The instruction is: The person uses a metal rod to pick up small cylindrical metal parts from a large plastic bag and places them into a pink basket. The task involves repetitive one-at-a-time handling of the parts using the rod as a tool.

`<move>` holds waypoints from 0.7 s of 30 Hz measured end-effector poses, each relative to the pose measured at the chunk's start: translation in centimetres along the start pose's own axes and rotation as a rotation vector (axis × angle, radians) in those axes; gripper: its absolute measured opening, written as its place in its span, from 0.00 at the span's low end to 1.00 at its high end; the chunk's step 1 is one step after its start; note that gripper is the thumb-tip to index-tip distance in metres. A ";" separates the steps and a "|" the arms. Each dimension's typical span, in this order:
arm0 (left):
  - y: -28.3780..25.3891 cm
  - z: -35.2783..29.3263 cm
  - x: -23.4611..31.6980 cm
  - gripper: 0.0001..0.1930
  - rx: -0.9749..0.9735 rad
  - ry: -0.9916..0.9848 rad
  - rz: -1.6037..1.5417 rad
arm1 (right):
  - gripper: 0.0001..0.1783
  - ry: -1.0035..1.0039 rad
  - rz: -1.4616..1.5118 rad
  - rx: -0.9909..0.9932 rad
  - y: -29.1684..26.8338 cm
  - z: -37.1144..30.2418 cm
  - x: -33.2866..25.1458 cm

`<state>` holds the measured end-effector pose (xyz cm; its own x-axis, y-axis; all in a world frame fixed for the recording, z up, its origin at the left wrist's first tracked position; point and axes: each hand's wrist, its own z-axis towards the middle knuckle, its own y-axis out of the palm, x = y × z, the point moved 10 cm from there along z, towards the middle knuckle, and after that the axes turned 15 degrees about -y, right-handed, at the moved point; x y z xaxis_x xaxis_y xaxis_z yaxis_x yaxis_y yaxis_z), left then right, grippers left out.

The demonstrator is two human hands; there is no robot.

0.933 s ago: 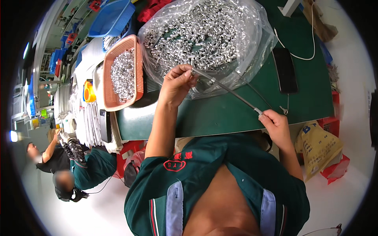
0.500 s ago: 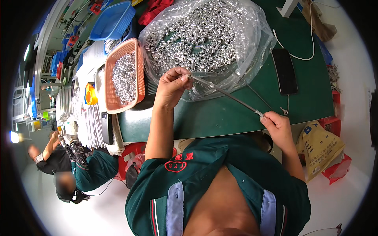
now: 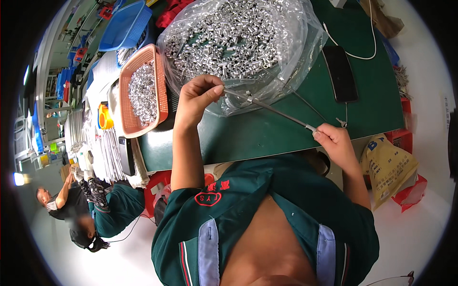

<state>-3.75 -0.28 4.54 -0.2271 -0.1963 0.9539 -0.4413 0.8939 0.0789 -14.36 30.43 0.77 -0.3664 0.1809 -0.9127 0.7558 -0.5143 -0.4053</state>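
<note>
Between my two hands a thin grey metal rod (image 3: 279, 111) is held at a slant, its left end higher in the picture. Small silver sleeves (image 3: 249, 99) sit on it, one partway along and another near the right end. My left hand (image 3: 196, 97) is closed, thumb and forefinger pinching the left end; whether a loose sleeve is also in those fingertips is too small to tell. My right hand (image 3: 335, 139) grips the right end, fingers curled round it. Just beyond lies an open clear plastic bag (image 3: 303, 57) full of short silver metal sleeves (image 3: 229, 43).
An orange basket (image 3: 162, 90) of small metal pieces stands left of the bag, with a blue basket (image 3: 125, 26) behind. On the green table (image 3: 229, 138) lie a black phone (image 3: 339, 74), a white cable and another thin rod (image 3: 310, 106). Two people (image 3: 117, 209) work at left.
The whole view has shifted slightly, with the table things moving up and left. My left hand has moved a little left with the rod's end; both hands keep their hold.
</note>
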 end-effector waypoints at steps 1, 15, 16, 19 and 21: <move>0.0 0.1 0.1 0.08 -0.037 0.014 -0.064 | 0.10 -0.030 -0.037 0.027 -0.2 0.1 -0.5; 3.3 1.1 -3.6 0.14 0.124 -0.046 0.393 | 0.11 0.026 0.128 0.241 0.7 0.5 0.3; 3.6 1.0 -3.3 0.10 0.210 -0.005 0.541 | 0.11 0.028 0.122 0.236 0.7 0.5 0.3; 6.0 0.9 -2.0 0.10 0.197 0.182 0.921 | 0.10 0.027 0.102 0.216 0.7 0.6 0.2; 6.5 0.9 -2.2 0.10 0.223 0.265 1.016 | 0.10 0.028 0.087 0.197 0.7 0.6 0.0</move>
<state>-6.89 5.56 2.72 -0.3935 0.7153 0.5775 -0.3061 0.4904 -0.8160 -14.14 29.60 0.55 -0.2871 0.1503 -0.9460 0.6622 -0.6825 -0.3093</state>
